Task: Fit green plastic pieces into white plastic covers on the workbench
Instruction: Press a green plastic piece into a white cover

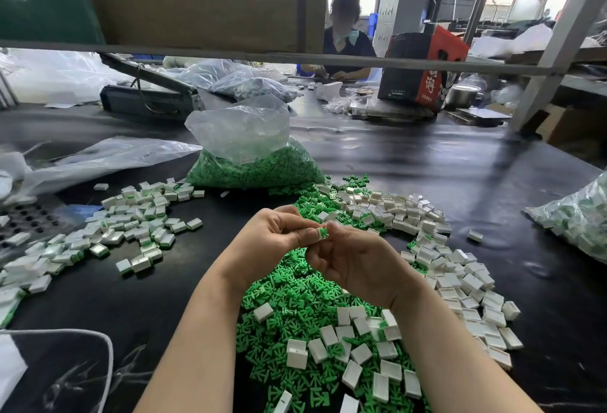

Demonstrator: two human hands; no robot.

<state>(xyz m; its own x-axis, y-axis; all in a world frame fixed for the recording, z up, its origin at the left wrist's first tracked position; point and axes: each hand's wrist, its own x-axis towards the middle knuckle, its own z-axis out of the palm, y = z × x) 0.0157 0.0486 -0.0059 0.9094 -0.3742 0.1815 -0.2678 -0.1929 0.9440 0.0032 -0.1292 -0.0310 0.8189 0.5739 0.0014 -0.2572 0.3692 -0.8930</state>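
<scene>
**Two hands pressing a small green piece into a white cover**

Above a heap of loose green pieces (295, 307), the left hand (279, 232) and right hand (354, 265) meet fingertip to fingertip. Together they pinch one white cover (319, 232) with a green piece (324, 233) sticking out of it. Empty white covers (453, 268) lie at 3 o'clock of the hands on the dark tabletop (492, 182); finished ones (131, 228) lie at 9 o'clock. A bag of green pieces (253, 166) sits at 12 o'clock. The parts look tiny, light, rigid and smooth, likely slippery, so best pinched by the cover's flat sides.
</scene>
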